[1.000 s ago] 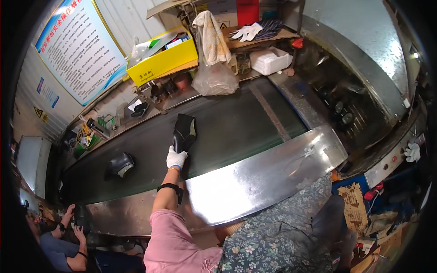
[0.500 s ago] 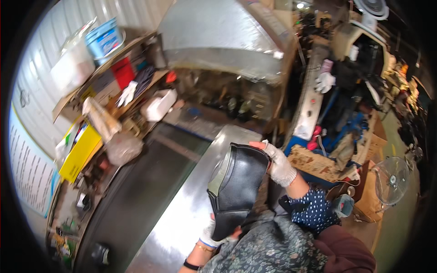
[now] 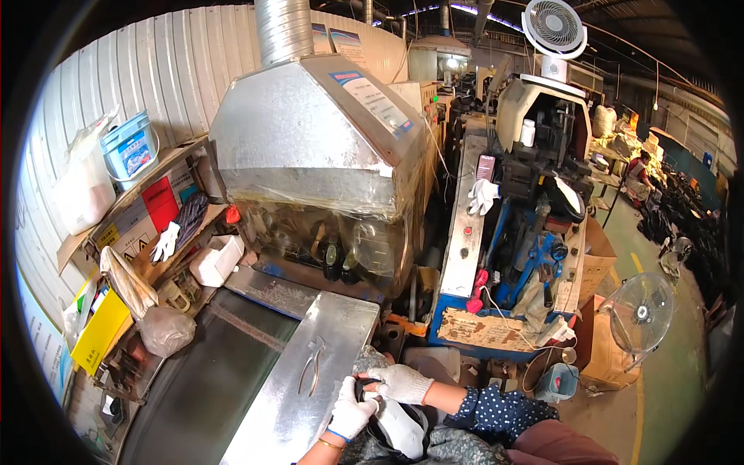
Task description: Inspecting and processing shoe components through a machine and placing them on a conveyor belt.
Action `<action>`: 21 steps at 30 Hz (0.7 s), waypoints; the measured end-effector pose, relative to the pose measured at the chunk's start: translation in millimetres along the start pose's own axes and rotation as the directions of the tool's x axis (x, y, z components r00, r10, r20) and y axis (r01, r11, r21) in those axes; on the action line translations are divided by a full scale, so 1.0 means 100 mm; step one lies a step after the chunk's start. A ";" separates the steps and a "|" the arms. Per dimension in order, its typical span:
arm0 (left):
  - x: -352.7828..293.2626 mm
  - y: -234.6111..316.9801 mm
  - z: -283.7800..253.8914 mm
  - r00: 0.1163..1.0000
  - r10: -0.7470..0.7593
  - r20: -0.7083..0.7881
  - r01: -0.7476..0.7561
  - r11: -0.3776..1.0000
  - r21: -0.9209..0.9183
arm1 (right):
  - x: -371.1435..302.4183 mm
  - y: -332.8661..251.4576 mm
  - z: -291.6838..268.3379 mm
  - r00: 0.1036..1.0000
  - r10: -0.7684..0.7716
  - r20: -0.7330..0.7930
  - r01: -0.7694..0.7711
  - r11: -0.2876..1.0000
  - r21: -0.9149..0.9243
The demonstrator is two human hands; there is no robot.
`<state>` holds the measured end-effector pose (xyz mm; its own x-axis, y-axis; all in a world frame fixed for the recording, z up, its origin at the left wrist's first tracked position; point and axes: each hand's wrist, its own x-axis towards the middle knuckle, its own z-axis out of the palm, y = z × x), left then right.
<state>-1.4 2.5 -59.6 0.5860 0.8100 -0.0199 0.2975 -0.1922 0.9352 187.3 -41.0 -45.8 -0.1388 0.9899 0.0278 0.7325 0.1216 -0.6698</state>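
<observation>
A black leather shoe upper (image 3: 422, 418) lies against my front at the bottom of the head view, with a smooth white piece (image 3: 401, 428) showing within its dark edges. Its toe-side end is partly covered by my fingers. My left hand (image 3: 350, 412), in a white knit glove with bare fingertips, closes on the upper's edge. From the other side my right hand (image 3: 401, 384), gloved alike, reaches over and pinches the same edge, so the two hands nearly meet. Metal pincers (image 3: 313, 367) rest on the shiny metal tabletop (image 3: 267, 422) just beyond my left hand.
A dark conveyor belt (image 3: 209, 380) runs left of the tabletop, toward a metal hood (image 3: 302, 124). Cluttered shelves (image 3: 155, 174) line the left wall. A blue machine (image 3: 535, 256) stands ahead right, near a floor fan (image 3: 640, 314) and a small bucket (image 3: 559, 381).
The upper has been lowered toward my body and turned, now showing its white inside. My right hand has come down beside my left. The view has tilted up, and the pincers are now visible.
</observation>
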 end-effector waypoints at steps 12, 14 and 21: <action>0.34 -0.30 -0.08 0.966 -0.076 0.247 0.212 0.780 -0.589 | -0.90 0.41 0.59 0.877 0.466 -0.119 -0.196 0.571 0.797; 0.27 -0.29 -0.03 0.942 -0.253 0.223 0.332 0.812 -0.480 | -0.78 0.48 0.76 0.777 0.621 0.099 -0.302 0.231 0.925; 0.36 -0.21 0.11 0.966 -0.228 0.125 0.256 0.915 -0.313 | -0.56 0.16 0.71 0.902 0.389 -0.187 -0.422 0.885 -0.195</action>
<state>21.7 29.5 -84.1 0.5927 0.7564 -0.2765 0.1864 0.2051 0.9608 159.6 -99.3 -110.4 0.2843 0.9539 -0.0965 0.8369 -0.2961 -0.4604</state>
